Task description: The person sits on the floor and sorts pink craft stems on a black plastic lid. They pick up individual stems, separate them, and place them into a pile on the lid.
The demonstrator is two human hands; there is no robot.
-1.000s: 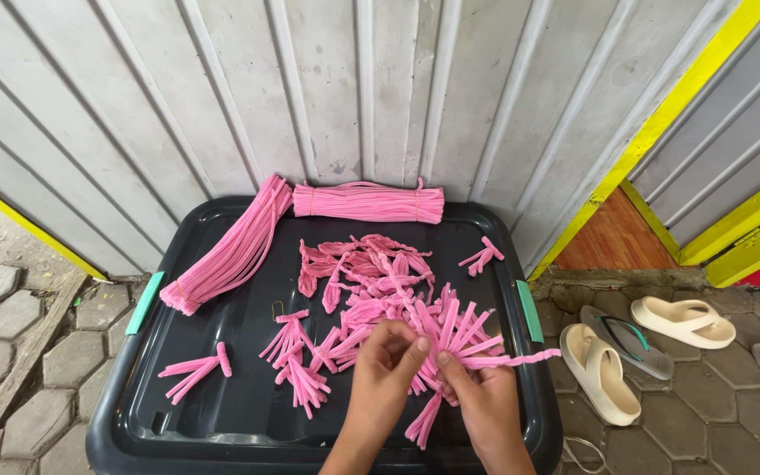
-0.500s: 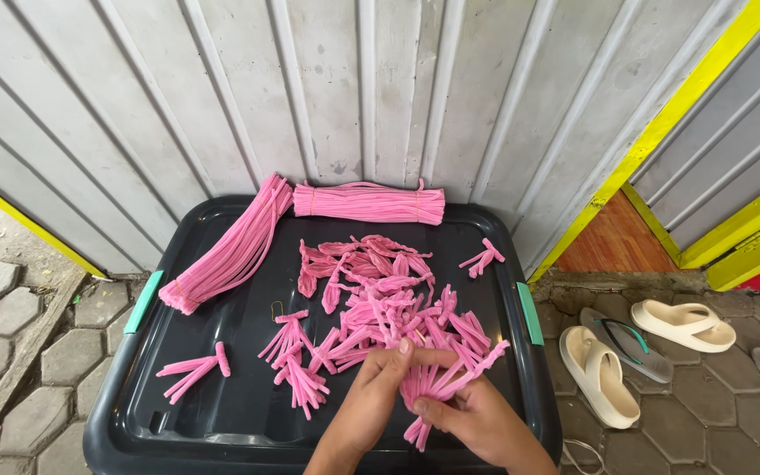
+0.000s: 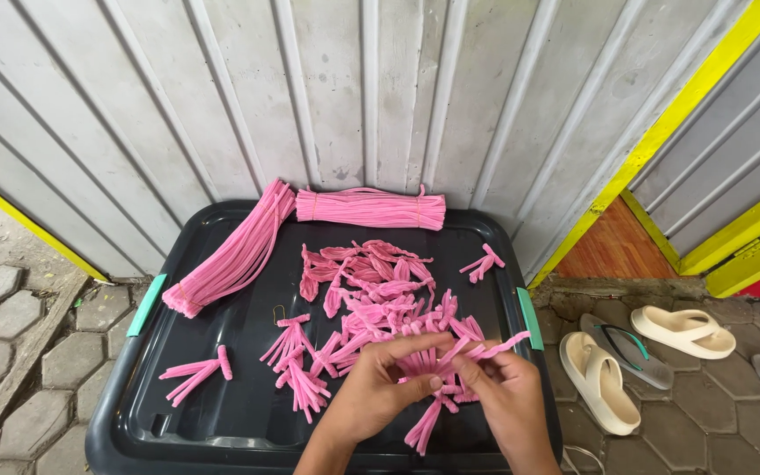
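Note:
My left hand (image 3: 378,384) and my right hand (image 3: 505,393) meet over the near edge of a black bin lid (image 3: 222,413). Both pinch a small bunch of short pink fuzzy stems (image 3: 450,356) between them; the stems fan out to the right and hang below the fingers. A loose heap of similar short pink stems (image 3: 371,290) lies on the lid just beyond my hands. Small tied bunches (image 3: 197,369) lie at the left and another (image 3: 483,261) at the far right.
Two long bundles of pink stems, one (image 3: 230,255) at the left and one (image 3: 371,208) at the back, rest against a corrugated metal wall (image 3: 354,88). Cream sandals (image 3: 604,380) lie on the paving stones to the right. Teal latches (image 3: 147,304) flank the lid.
My hands have gathered the spread stems into a tighter bunch and lifted them slightly; the right hand shifted rightward and the left hand closed over the bunch's middle.

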